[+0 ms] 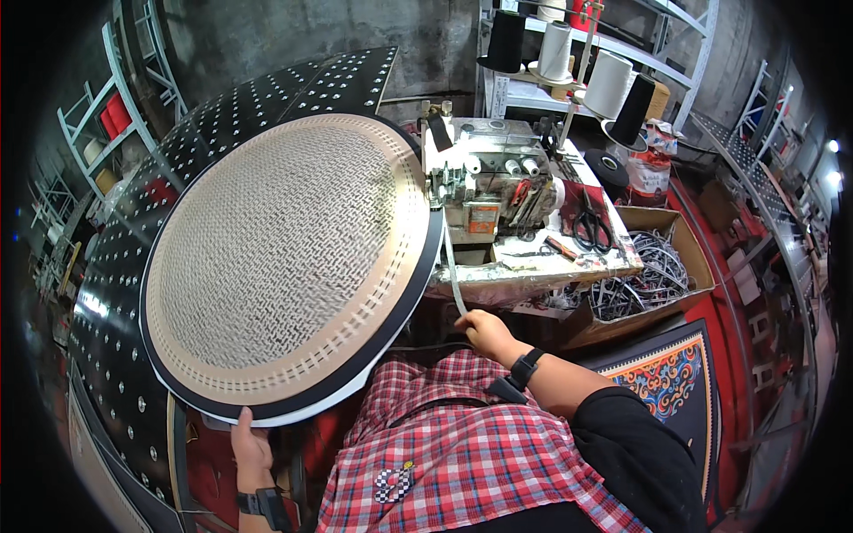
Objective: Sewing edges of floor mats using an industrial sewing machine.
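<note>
- Gripping the near rim of the round woven mat (284, 258), the left hand (250, 444) is closed on its dark bound edge, low and left.
- The right hand (484, 330) pinches the white binding tape (451, 275), which runs up towards the sewing machine (484, 186).
- The mat lies up-left of both hands, overlapping the worktop (533, 266); the right hand is nearer the machine.
</note>
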{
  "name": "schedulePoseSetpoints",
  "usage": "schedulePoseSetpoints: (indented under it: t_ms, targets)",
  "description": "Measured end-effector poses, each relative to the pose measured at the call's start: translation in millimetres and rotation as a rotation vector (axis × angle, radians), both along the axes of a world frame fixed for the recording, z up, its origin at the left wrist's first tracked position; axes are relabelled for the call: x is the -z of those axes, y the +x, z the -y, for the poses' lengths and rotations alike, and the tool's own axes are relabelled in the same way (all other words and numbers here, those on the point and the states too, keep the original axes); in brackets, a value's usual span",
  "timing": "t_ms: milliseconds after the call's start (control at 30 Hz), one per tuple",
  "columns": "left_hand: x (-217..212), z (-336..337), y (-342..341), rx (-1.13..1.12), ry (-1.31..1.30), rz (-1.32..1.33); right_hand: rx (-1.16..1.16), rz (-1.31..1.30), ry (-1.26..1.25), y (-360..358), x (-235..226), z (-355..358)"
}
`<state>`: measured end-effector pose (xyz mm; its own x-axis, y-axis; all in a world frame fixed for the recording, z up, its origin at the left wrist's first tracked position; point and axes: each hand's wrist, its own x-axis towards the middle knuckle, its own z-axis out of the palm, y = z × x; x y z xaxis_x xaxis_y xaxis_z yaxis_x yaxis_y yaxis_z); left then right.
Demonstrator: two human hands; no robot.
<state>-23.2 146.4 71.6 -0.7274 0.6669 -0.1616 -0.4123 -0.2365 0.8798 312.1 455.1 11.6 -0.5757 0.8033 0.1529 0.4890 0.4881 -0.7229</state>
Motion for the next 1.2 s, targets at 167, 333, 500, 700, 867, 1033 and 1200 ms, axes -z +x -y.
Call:
schedulePoseSetpoints:
  t_ms: [167,333,500,700,867,1033,1200]
  targets:
    - [14.0,13.1,6.2,0.308,-0.162,-0.16,0.003,0.161,-0.152,27.9,24.4,3.6]
    - [-15.9,-2.8,-14.6,-0.169,-0.001,0.07,0.02,0.213,-0.346,40.2,43.9,14.7]
    - [-11.4,-3.4,-6.8,-0.098,-0.137,-0.046,0.016,0.329,-0.421,44.6,55.9,24.5]
    - [5.5,3.6,-2.5,0.407,-0.147,-0.078,0.007,0.322,-0.788,56.1,99.0,23.5]
    - [-11.8,-12.9,-18.0,-0.236,-0.045,0.126,-0.034,0.335,-0.681,53.8,96.3,24.5]
    - [-4.5,-14.6,-0.3,-0.063,-0.075,-0.008,-0.002,0.32,-0.738,56.1,111.8,22.5]
    - [7.1,-5.7,18.5,0.171,-0.16,-0.096,-0.004,0.305,-0.765,53.7,113.7,20.7]
